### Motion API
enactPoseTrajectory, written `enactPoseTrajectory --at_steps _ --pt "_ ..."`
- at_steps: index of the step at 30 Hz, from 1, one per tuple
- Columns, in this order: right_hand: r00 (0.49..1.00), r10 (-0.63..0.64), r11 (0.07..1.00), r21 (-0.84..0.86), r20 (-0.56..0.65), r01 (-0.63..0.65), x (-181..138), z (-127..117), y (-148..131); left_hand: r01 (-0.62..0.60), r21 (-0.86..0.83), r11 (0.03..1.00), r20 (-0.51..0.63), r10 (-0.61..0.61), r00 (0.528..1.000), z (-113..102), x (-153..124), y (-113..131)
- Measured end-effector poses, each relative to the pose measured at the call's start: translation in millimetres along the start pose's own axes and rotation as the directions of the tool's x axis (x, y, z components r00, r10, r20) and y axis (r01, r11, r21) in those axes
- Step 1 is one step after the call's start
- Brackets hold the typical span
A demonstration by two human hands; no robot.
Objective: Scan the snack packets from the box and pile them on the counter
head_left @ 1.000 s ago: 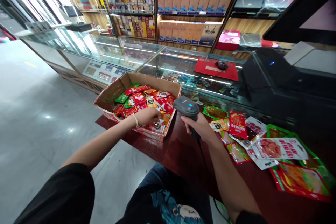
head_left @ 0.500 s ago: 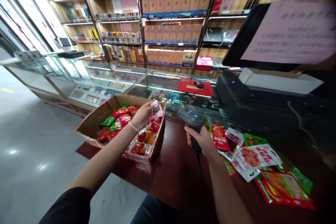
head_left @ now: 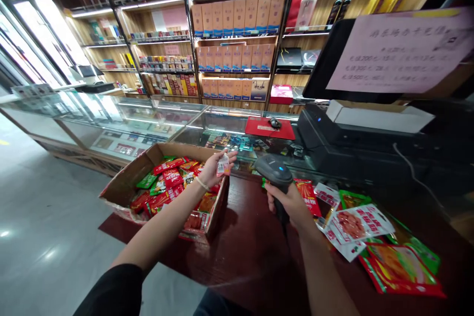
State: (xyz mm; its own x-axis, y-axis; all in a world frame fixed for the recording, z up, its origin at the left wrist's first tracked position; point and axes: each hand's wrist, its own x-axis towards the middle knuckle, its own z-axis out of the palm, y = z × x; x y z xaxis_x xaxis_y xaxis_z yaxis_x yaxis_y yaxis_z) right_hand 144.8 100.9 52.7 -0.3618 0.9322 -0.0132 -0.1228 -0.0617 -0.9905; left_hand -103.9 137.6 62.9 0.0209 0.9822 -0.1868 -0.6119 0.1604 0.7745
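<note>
My left hand, palm turned up, holds a small pink-and-white snack packet over the right rim of a cardboard box. The thumb lies by the packet and the fingers stretch out beyond it. Inside the box lie red and green snack packets. My right hand is wrapped round the grip of a black barcode scanner, whose blue light is lit. The scanner head points toward my left hand, with a gap between it and the packet.
Several snack packets lie in a pile on the dark red tabletop, right of my right hand. Behind stand a glass display counter, a red mat with a mouse, and a monitor with a pink paper sign.
My left hand has turned palm up, and the packet in it now faces differently. The scanner and my right hand have shifted slightly right in the picture. The camera view has tilted a little.
</note>
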Motion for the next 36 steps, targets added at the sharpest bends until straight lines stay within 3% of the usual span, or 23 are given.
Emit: enactPoseTrajectory --at_steps 6,14,20,24,27,31,34,36 --pt "0.999 0.038 0.994 -0.104 0.018 -0.036 -4 4 0 -0.153 0.063 0.986 0.046 0.15 0.988 -3 1 7" --pt "0.986 0.137 0.944 -0.314 0.099 -0.1 -11 21 1 -0.103 -0.011 0.995 0.075 0.104 0.992 -4 -9 17" --pt "0.978 0.134 0.935 -0.347 0.163 -0.07 -12 23 2 -0.105 -0.195 0.975 0.232 0.15 0.961 -17 0 10" --pt "0.986 0.111 0.942 -0.33 0.121 -0.066 -13 13 -8 -0.087 -0.15 0.985 0.15 0.11 0.983 -17 -1 5" --pt "0.999 0.044 0.972 -0.232 0.023 -0.038 -18 -8 -23 -0.033 -0.049 0.998 0.157 0.041 0.987 -3 -4 -6" --pt "0.986 -0.017 0.998 -0.063 -0.164 0.006 -30 -50 -43 0.152 0.191 0.97 0.205 -0.19 0.96 33 8 -39" --pt "0.956 -0.041 0.999 0.006 -0.292 0.044 -38 -83 -50 0.256 0.445 0.858 0.096 -0.331 0.939 67 34 -79" --pt "0.932 -0.069 0.997 0.012 -0.356 0.079 -43 -100 -51 0.278 0.607 0.745 0.002 -0.351 0.937 89 53 -110"
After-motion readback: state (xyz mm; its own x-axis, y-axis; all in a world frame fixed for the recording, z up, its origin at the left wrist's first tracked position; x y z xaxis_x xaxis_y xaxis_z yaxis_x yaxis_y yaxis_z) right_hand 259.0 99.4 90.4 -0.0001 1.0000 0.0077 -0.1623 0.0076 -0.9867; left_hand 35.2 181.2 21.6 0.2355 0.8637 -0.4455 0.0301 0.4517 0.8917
